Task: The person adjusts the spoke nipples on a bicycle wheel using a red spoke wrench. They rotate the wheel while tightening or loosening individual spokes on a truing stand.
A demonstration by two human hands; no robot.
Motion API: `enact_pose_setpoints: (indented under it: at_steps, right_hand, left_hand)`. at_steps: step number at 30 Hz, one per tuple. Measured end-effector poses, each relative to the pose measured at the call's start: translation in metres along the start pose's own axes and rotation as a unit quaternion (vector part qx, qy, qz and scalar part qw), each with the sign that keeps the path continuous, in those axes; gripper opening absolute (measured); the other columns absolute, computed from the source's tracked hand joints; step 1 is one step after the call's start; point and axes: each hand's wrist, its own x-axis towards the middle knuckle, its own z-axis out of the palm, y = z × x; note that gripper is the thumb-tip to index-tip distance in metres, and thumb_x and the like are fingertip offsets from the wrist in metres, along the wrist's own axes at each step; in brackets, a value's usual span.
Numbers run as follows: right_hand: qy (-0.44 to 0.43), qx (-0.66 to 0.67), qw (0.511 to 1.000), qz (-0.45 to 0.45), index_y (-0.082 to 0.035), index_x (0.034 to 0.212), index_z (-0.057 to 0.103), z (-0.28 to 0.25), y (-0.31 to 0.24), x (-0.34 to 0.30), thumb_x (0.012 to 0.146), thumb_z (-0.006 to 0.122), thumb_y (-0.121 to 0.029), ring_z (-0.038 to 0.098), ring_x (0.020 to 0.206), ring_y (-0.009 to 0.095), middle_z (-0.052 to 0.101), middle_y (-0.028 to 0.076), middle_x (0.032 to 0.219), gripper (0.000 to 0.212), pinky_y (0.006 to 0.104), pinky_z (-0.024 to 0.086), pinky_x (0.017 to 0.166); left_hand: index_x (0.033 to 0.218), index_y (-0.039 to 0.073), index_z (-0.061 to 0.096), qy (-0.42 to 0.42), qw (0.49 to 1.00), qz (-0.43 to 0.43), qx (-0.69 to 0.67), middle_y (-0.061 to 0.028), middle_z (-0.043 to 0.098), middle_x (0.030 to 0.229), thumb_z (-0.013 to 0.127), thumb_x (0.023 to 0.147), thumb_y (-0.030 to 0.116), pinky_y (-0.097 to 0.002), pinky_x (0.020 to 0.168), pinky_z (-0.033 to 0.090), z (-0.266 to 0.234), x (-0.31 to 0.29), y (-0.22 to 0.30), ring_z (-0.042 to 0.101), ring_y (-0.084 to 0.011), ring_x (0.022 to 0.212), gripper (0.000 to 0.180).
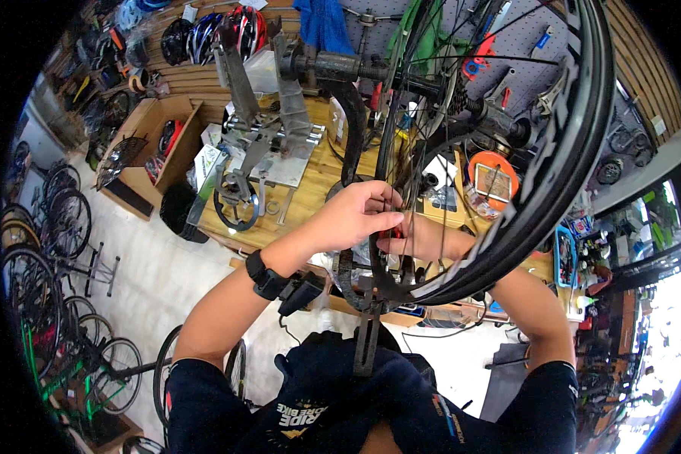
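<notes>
A bicycle wheel with a black tyre (592, 98) stands upright in front of me, its hub (408, 79) carried by the dark curved arms of a wheel truing stand (353, 125). My left hand (362, 216) is at the lower spokes near the rim, thumb and fingers pinched together. From the other side, my right hand (420, 238) reaches in behind the spokes, its fingertips close to the left ones. Something small and reddish shows between the two hands, too hidden to name. Spokes partly cover the right fingers.
A wooden workbench (299, 200) lies beneath, bearing a grey metal fixture (268, 144), an orange round tray (493, 181) and a blue basket (565, 257). Tools hang on a pegboard (533, 79) behind. An open cardboard box (147, 155) and parked bicycles (64, 204) stand left.
</notes>
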Motion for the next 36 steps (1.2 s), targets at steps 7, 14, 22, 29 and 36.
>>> enact_pose_setpoints:
  at_steps: [7,14,22,29,36]
  right_hand:
    - [-0.08,-0.091,0.991,-0.048,-0.001,0.085,0.061,-0.013,0.026,0.021,0.09,0.063,-0.024,0.051,0.063,0.014,0.055,0.005,0.065,0.024,0.0338,0.045,0.061]
    - [-0.026,-0.092,0.995,-0.023,0.002,0.087,0.065,-0.001,0.014,0.01,0.091,0.065,-0.034,0.06,0.065,0.027,0.062,0.017,0.069,0.037,0.039,0.049,0.067]
    - [0.066,0.002,0.995,-0.069,0.002,0.09,0.065,0.028,-0.066,-0.015,0.092,0.064,-0.033,0.057,0.058,0.017,0.059,0.011,0.064,0.035,0.0348,0.046,0.057]
    - [0.094,0.21,0.972,0.054,-0.003,0.09,0.063,0.022,-0.171,-0.03,0.097,0.056,-0.031,0.041,0.049,0.004,0.05,-0.004,0.063,0.03,0.021,0.027,0.043]
    - [0.172,0.255,0.949,0.065,-0.007,0.084,0.06,0.031,-0.183,-0.027,0.097,0.055,-0.033,0.034,0.045,0.004,0.047,-0.002,0.062,0.029,0.0216,0.019,0.039]
  left_hand:
    - [0.112,-0.003,0.058,0.006,0.971,0.0,0.237,-0.0076,0.065,0.098,0.066,0.093,0.018,-0.0288,0.081,0.051,-0.006,-0.006,0.019,0.061,-0.0129,0.092,0.029]
    - [0.122,-0.002,0.057,0.038,0.954,-0.187,0.233,-0.0056,0.065,0.105,0.056,0.1,0.018,-0.0283,0.088,0.049,0.013,-0.02,0.038,0.06,-0.0108,0.099,0.03]
    - [0.123,-0.003,0.06,0.063,0.978,-0.091,0.177,-0.0086,0.066,0.114,0.055,0.1,0.021,-0.0291,0.095,0.047,0.028,-0.04,0.088,0.06,-0.014,0.105,0.033]
    - [0.129,-0.003,0.055,0.132,0.986,0.085,0.053,-0.0065,0.064,0.116,0.051,0.102,0.018,-0.0272,0.095,0.046,0.06,-0.061,0.129,0.059,-0.0116,0.106,0.035]
    - [0.139,-0.003,0.042,0.059,0.976,0.194,0.08,-0.0121,0.051,0.133,0.055,0.098,0.015,-0.0344,0.105,0.041,0.069,-0.086,0.139,0.05,-0.019,0.125,0.047]
